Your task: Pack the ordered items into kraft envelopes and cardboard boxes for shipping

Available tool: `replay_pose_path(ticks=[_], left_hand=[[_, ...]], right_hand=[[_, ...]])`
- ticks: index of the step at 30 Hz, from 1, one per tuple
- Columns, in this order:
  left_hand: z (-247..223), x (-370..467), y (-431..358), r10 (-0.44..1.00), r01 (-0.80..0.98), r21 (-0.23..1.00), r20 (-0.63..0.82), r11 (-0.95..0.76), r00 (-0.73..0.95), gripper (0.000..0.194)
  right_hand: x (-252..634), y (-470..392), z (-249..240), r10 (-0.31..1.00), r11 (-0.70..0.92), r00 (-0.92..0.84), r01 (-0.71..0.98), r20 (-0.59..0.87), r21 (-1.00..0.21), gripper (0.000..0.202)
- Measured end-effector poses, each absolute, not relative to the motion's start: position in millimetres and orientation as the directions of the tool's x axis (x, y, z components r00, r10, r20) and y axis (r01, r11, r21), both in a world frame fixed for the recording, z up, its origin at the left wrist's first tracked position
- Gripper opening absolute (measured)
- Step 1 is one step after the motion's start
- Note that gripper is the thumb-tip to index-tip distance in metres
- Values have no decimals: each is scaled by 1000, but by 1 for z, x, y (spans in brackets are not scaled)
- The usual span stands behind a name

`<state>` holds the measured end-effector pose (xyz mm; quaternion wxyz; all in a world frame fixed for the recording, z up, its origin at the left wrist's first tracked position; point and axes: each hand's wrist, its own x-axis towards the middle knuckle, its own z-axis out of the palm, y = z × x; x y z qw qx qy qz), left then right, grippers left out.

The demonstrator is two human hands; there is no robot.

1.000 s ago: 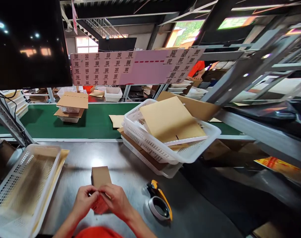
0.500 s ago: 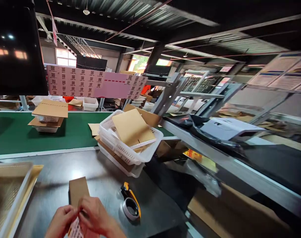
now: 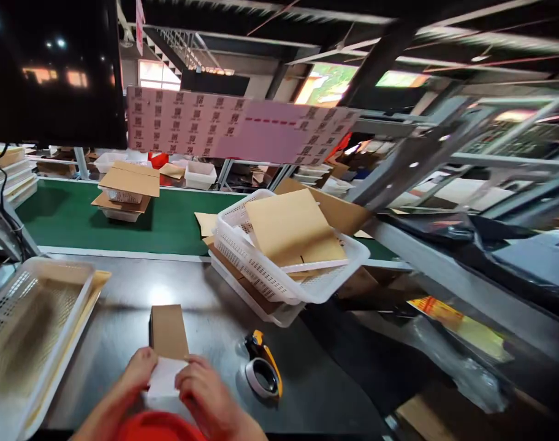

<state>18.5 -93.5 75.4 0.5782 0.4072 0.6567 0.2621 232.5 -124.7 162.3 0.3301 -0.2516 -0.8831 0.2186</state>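
Observation:
A narrow brown cardboard box (image 3: pixel 169 327) lies lengthwise on the metal worktop. Over its near end is a white paper label (image 3: pixel 166 376); whether it is stuck down I cannot tell. My left hand (image 3: pixel 139 372) grips the label's left edge with closed fingers. On the other side, my right hand (image 3: pixel 205 392) has its fingers curled on the right edge. To the right of the box rests a yellow-and-black tape dispenser (image 3: pixel 265 367) with a roll of tape in it. Something red (image 3: pixel 160 427) covers the bottom edge of the view below my hands.
White perforated baskets (image 3: pixel 261 269) with cardboard stand stacked beyond the dispenser. Another basket (image 3: pixel 72 324) is at the left. A green conveyor belt (image 3: pixel 178 223) runs behind the worktop (image 3: pixel 123 288), carrying more baskets. A metal-framed shelf (image 3: pixel 445 282) rises at the right.
My hands have moved apart from close together over the printed label, and a blank white face now shows between them. The view has shifted, and the red thing has come into sight.

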Motion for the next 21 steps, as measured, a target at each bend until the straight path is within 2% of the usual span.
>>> replay_pose_path(ticks=[2,5,7,9,11,12,15,18,21], left_hand=[[54,-5,-93,837,437,729,-535,526,-116,29],[30,-44,-109,807,545,618,-550,567,-216,30],[18,-66,-128,796,589,566,-550,577,-251,31],[8,-82,-148,807,627,547,-539,554,-243,30],[-3,-94,-163,833,656,563,-519,503,-194,26],[-7,-97,-166,849,665,580,-503,471,-162,25],[-11,-98,-165,886,692,612,-455,383,-88,25],[4,-84,-152,909,741,615,-416,270,14,22],[31,-61,-138,931,753,657,-295,35,214,22]], right_hand=[[231,-137,168,621,734,-578,190,530,-652,20],[226,-138,164,810,567,-237,86,536,-819,11],[222,-123,149,931,364,17,64,366,-929,4],[218,-95,127,982,130,135,46,135,-990,16],[214,-62,103,989,-29,145,50,-21,-998,24],[213,-46,92,989,-63,137,62,-54,-996,26],[206,-8,66,991,-68,124,116,-54,-991,36],[198,13,50,995,-45,96,188,-27,-981,43],[191,21,38,999,-9,46,286,4,-958,47]])
